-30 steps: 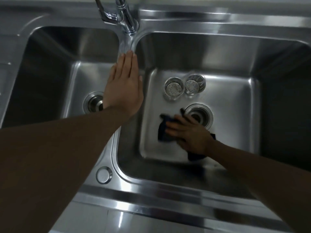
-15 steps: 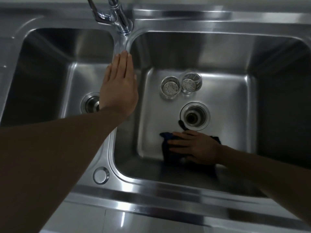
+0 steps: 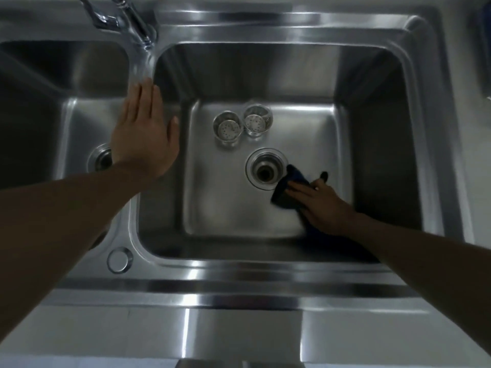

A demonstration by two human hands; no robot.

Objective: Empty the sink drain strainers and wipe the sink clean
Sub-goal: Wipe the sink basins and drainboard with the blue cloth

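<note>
Head view: since half a second ago the right hand [image 3: 325,207] and the dark blue cloth [image 3: 287,193] have swept from the near side of the open drain [image 3: 265,173] to its right side, and the cloth's far corner now touches the drain's rim. The left hand [image 3: 144,134] has stayed flat on the divider between the basins, and the two strainers [image 3: 227,128] [image 3: 257,121] stand where they stood.

Both strainers sit upright on the floor of the right basin of the sink [image 3: 239,264], mouths up, perforated bottoms showing, just beside each other in a left-to-right row behind the drain. The cloth is bunched, its long axis running diagonally from the drain's rim toward the basin's near right corner, where it passes under the palm.

Palm down, the right hand lies on the cloth with fingers straight and close together, pointing up and left toward the drain and pressing the cloth to the basin floor; its forearm enters from the lower right. Fingers of the left hand are straight and together, thumb spread, pointing toward the faucet [image 3: 127,19]; its forearm crosses the left basin, partly hiding that basin's drain [image 3: 102,160].
</note>
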